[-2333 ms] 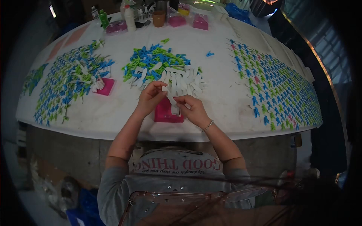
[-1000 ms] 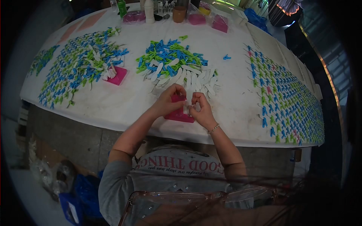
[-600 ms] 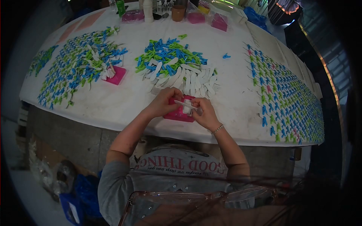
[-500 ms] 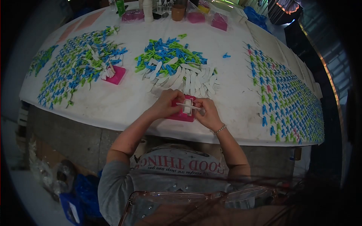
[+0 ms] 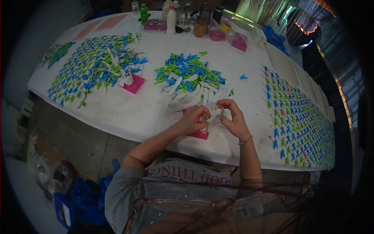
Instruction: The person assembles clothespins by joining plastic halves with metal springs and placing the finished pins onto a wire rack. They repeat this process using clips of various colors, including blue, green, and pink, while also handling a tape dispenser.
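Note:
My left hand (image 5: 194, 119) is over the pink block (image 5: 200, 134), its fingers curled around something I cannot make out at the white fitting on top. To its right, my right hand (image 5: 233, 117) is raised off the block, thumb and fingers apart in a curve, with nothing clearly seen between them. Just beyond both hands lie white curved strips (image 5: 202, 91), with a heap of blue and green clips (image 5: 189, 70) behind them.
Rows of blue and green clips (image 5: 296, 121) cover the right side. More clips (image 5: 93, 58) spread at the left, beside a second pink block (image 5: 133, 84). Bottles (image 5: 171, 19), a brown cup (image 5: 200, 28) and wrapped pink items (image 5: 239, 41) stand at the back.
My right hand has moved off the pink block and its fingers have opened. The white strip held across the block between both hands no longer shows there. The camera view has shifted.

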### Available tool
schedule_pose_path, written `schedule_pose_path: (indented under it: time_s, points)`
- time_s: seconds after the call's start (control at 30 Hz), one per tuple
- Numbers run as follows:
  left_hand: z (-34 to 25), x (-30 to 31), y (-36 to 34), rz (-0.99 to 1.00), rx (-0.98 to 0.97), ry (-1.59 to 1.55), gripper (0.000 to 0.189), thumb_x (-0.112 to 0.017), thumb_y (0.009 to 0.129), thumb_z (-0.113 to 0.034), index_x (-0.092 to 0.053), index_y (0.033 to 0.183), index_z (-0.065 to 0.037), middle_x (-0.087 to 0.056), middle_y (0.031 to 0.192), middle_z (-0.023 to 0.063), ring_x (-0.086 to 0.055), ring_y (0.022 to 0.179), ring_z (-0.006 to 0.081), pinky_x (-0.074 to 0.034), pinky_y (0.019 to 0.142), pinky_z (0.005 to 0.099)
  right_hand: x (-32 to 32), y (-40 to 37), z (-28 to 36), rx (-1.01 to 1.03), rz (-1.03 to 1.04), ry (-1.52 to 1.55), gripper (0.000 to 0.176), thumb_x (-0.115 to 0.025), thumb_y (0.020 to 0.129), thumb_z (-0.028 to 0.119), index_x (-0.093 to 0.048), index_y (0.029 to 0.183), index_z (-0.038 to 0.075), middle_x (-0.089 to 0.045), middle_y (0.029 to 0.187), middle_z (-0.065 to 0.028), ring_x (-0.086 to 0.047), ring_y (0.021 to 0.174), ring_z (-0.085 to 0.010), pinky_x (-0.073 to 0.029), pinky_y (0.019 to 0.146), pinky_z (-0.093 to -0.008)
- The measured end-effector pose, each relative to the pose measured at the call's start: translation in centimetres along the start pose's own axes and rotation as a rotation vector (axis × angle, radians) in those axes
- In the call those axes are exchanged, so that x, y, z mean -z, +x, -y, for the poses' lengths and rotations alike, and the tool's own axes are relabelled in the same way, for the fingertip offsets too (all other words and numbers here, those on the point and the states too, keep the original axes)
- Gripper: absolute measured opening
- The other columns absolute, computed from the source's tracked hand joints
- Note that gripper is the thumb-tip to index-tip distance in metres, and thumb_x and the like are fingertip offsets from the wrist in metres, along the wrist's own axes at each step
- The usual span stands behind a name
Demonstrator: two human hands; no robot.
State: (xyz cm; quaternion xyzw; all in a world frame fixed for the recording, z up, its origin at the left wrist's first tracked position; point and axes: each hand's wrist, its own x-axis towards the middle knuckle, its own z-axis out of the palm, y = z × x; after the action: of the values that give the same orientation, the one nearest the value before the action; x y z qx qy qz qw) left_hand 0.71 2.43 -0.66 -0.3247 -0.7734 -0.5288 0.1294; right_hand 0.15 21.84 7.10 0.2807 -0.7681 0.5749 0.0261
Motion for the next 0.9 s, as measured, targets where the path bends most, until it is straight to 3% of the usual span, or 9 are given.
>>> schedule_pose_path:
  time_s: [0.07, 0.13, 0.17, 0.23, 0.3, 0.43, 0.63, 0.7, 0.9]
  points:
    - [0.6, 1.3, -1.2, -0.117, 0.187, -0.282, 0.025, -0.067, 0.071, -0.006, -0.052, 0.091, -0.007, -0.059, 0.082, 0.0026, -0.055, 0.072, 0.0146, -0.042, 0.074, 0.0299, -0.7, 2.4, -1.7, -0.010, 0.020, -0.072, 0.025, -0.061, 0.076, 0.004, -0.060, 0.102, 0.003, -0.059, 0.093, -0.0065, -0.055, 0.093, -0.0190, -0.044, 0.085, -0.0309]
    - [0.0, 3.0, -2.7, -0.153, 0.253, -0.285, 0.025, -0.067, 0.073, -0.006, -0.051, 0.092, -0.006, -0.057, 0.082, 0.0018, -0.053, 0.073, 0.0127, -0.041, 0.074, 0.0281, -2.2, 5.0, -3.4, -0.015, 0.042, -0.134, 0.020, -0.063, 0.078, 0.007, -0.062, 0.098, 0.003, -0.061, 0.094, -0.0076, -0.056, 0.093, -0.0210, -0.044, 0.083, -0.0317]
    - [-0.4, 3.8, -3.5, -0.168, 0.317, -0.316, 0.025, -0.068, 0.075, -0.007, -0.050, 0.093, -0.006, -0.056, 0.083, 0.0010, -0.051, 0.074, 0.0108, -0.041, 0.074, 0.0263, -3.2, 6.4, -3.9, 0.002, 0.090, -0.354, 0.014, -0.063, 0.079, 0.012, -0.063, 0.091, 0.004, -0.061, 0.092, -0.0089, -0.056, 0.091, -0.0242, -0.044, 0.080, -0.0356]
    - [-0.4, 4.5, -5.2, -0.206, 0.313, -0.295, 0.026, -0.067, 0.077, -0.006, -0.050, 0.095, -0.007, -0.052, 0.085, -0.0003, -0.048, 0.078, 0.0095, -0.040, 0.076, 0.0249, -5.4, 8.3, -5.2, 0.050, 0.152, -0.558, 0.012, -0.063, 0.081, 0.017, -0.065, 0.084, 0.005, -0.060, 0.091, -0.0103, -0.055, 0.089, -0.0274, -0.043, 0.077, -0.0394]
    - [-0.5, 5.2, -6.9, -0.236, 0.308, -0.281, 0.026, -0.067, 0.078, -0.005, -0.049, 0.097, -0.008, -0.049, 0.088, -0.0017, -0.045, 0.082, 0.0082, -0.038, 0.079, 0.0234, -7.5, 9.6, -6.9, 0.267, 0.017, -0.949, 0.018, -0.069, 0.076, 0.024, -0.066, 0.081, 0.007, -0.060, 0.089, -0.0100, -0.056, 0.089, -0.0286, -0.042, 0.074, -0.0429]
    - [-0.8, 6.5, -8.7, -0.314, 0.308, -0.259, 0.028, -0.067, 0.077, -0.006, -0.049, 0.098, -0.008, -0.050, 0.089, -0.0018, -0.046, 0.083, 0.0082, -0.039, 0.078, 0.0241, -9.6, 10.8, -8.8, 0.232, 0.025, -1.101, 0.017, -0.070, 0.074, 0.024, -0.066, 0.079, 0.009, -0.059, 0.086, -0.0094, -0.055, 0.088, -0.0282, -0.041, 0.074, -0.0435]
    - [-1.2, 7.6, -8.7, -0.376, 0.419, -0.518, 0.035, -0.068, 0.076, -0.003, -0.049, 0.104, -0.009, -0.049, 0.091, -0.0034, -0.046, 0.082, 0.0072, -0.040, 0.077, 0.0231, -8.1, 11.0, -9.2, 0.089, -0.135, -0.881, 0.012, -0.067, 0.075, 0.017, -0.064, 0.079, 0.006, -0.060, 0.084, -0.0129, -0.057, 0.081, -0.0315, -0.044, 0.072, -0.0420]
    - [-1.0, 7.7, -8.2, -0.377, 0.466, -0.598, 0.037, -0.067, 0.075, -0.001, -0.048, 0.106, -0.009, -0.048, 0.090, -0.0039, -0.046, 0.081, 0.0066, -0.040, 0.076, 0.0221, -7.0, 10.4, -7.7, 0.289, -0.208, -0.578, 0.012, -0.066, 0.078, 0.012, -0.060, 0.084, 0.004, -0.060, 0.083, -0.0111, -0.057, 0.078, -0.0247, -0.046, 0.072, -0.0349]
    - [-0.7, 7.5, -6.5, -0.335, 0.503, -0.803, 0.041, -0.065, 0.074, 0.004, -0.048, 0.109, -0.010, -0.046, 0.087, -0.0050, -0.044, 0.080, 0.0042, -0.040, 0.073, 0.0196, -4.7, 3.4, -1.2, 0.026, 0.006, 0.111, 0.018, -0.067, 0.083, 0.012, -0.055, 0.093, 0.004, -0.054, 0.081, -0.0017, -0.050, 0.076, -0.0107, -0.044, 0.070, -0.0255]
